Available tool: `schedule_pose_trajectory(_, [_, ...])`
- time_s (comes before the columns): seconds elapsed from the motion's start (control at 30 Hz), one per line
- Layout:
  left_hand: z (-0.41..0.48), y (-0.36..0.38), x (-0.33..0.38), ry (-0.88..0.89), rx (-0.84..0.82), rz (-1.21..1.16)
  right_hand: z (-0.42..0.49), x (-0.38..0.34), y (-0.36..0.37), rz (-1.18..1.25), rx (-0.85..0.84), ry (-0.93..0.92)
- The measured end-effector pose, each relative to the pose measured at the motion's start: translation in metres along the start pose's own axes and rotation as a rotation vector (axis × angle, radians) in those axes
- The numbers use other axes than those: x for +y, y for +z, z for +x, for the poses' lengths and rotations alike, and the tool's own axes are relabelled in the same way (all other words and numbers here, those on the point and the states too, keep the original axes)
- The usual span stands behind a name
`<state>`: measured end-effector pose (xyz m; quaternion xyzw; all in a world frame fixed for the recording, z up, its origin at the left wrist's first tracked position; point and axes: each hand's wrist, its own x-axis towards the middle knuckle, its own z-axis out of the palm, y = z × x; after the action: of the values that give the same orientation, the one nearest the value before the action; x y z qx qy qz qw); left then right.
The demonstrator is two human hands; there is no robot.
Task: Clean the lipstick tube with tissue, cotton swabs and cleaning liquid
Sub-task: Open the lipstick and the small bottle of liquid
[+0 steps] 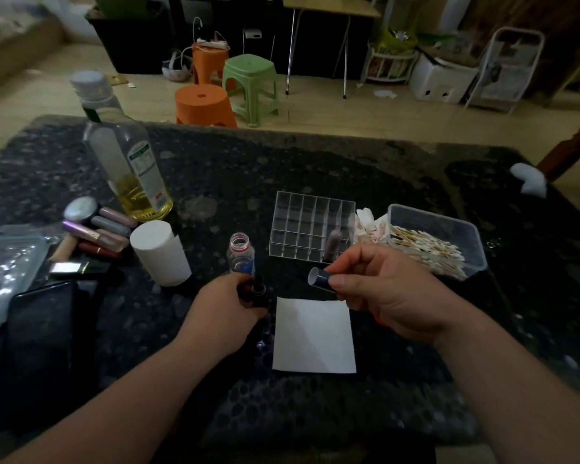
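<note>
My left hand grips the dark base of a lipstick tube, held upright just above the table. My right hand holds the tube's dark blue cap, its open end pointing left, apart from the base. A flat white tissue square lies on the table between and below both hands. A small uncapped clear bottle stands just behind my left hand. A clear box of cotton swabs sits at the right.
A clear acrylic lipstick organizer holds one tube. A white tissue roll and a tall oil bottle stand at left, with several lipsticks, a phone and a plastic bag. Stools stand beyond the table.
</note>
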<state>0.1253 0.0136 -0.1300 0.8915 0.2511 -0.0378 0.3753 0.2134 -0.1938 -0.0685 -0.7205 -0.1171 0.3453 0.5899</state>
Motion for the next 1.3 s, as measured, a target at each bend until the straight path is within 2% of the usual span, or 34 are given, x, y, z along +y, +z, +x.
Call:
schedule_pose_trajectory(0.07, [-0.011, -0.010, -0.003, -0.064, -0.035, -0.079, -0.005, 0.002, 0.002, 0.099, -0.032, -0.048])
schedule_pose_trajectory(0.13, [-0.028, -0.026, -0.003, -0.079, 0.038, -0.098, -0.012, 0.001, 0.007, 0.190, -0.085, -0.100])
schedule_pose_trajectory(0.2, [-0.044, -0.044, 0.005, -0.005, 0.124, -0.201, -0.017, -0.001, 0.015, 0.265, -0.117, -0.143])
schedule_pose_trajectory(0.23, [-0.053, -0.051, 0.012, 0.051, 0.101, -0.363, -0.018, -0.002, 0.019, 0.283, -0.118, -0.155])
schedule_pose_trajectory(0.3, [-0.066, -0.058, 0.029, 0.147, -0.082, -0.690, -0.018, -0.001, 0.027, 0.285, -0.107, -0.176])
schedule_pose_trajectory(0.37, [-0.071, -0.049, 0.038, 0.222, -0.203, -0.778, -0.018, 0.002, 0.036, 0.296, -0.095, -0.203])
schedule_pose_trajectory(0.47, [-0.070, -0.034, 0.040, 0.249, -0.078, -0.761, -0.020, 0.005, 0.045, 0.368, -0.066, -0.228])
schedule_pose_trajectory(0.57, [-0.067, -0.033, 0.037, 0.406, 0.079, -0.488, -0.023, 0.006, 0.047, 0.332, -0.053, -0.220])
schedule_pose_trajectory(0.6, [-0.066, -0.034, 0.036, 0.482, 0.111, -0.380, -0.024, 0.005, 0.046, 0.252, -0.040, -0.207])
schedule_pose_trajectory(0.67, [-0.064, -0.035, 0.033, 0.583, 0.139, -0.230, -0.021, 0.007, 0.040, -0.091, 0.040, -0.165])
schedule_pose_trajectory(0.73, [-0.062, -0.035, 0.031, 0.631, 0.156, -0.153, -0.012, 0.015, 0.031, -0.527, 0.211, -0.075])
schedule_pose_trajectory(0.8, [-0.060, -0.035, 0.029, 0.646, 0.152, -0.128, -0.002, 0.023, 0.024, -0.726, 0.342, 0.032])
schedule_pose_trajectory(0.97, [-0.054, -0.033, 0.025, 0.598, 0.094, -0.069, 0.016, 0.043, 0.024, -0.945, 0.301, 0.187])
schedule_pose_trajectory(1.07, [-0.051, -0.030, 0.025, 0.453, -0.089, 0.071, 0.025, 0.048, 0.031, -1.013, 0.250, 0.249])
schedule_pose_trajectory(1.17, [-0.047, -0.024, 0.024, 0.261, -0.205, 0.086, 0.030, 0.050, 0.035, -0.991, 0.234, 0.286])
schedule_pose_trajectory(1.3, [-0.043, -0.025, 0.023, 0.169, -0.246, 0.059, 0.031, 0.046, 0.030, -0.939, 0.239, 0.275])
